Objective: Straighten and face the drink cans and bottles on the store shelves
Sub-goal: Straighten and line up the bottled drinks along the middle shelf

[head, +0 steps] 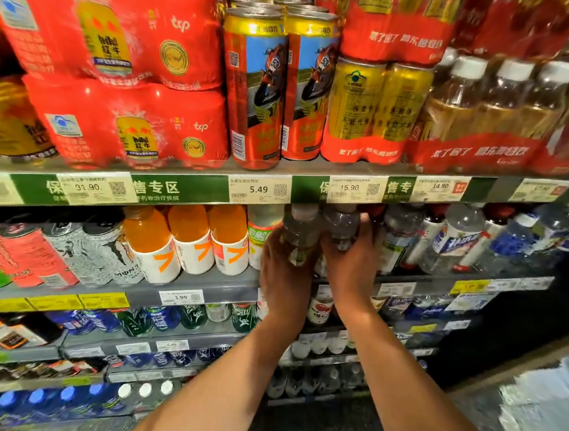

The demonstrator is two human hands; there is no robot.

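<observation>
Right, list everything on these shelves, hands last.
shrink-wrapped can packs: two, red, top shelf left, stacked
tall cans: two at the front, gold and red, top shelf middle, more behind
juice bottles: three, orange with white labels, second shelf
Monster cans: several, white, red and green, second shelf left
clear bottles: two, greyish, second shelf middle, gripped
water bottles: several, clear with blue labels, second shelf right
price tags: many, pale, on shelf edges
left hand: grips the left clear bottle
right hand: grips the right clear bottle
</observation>
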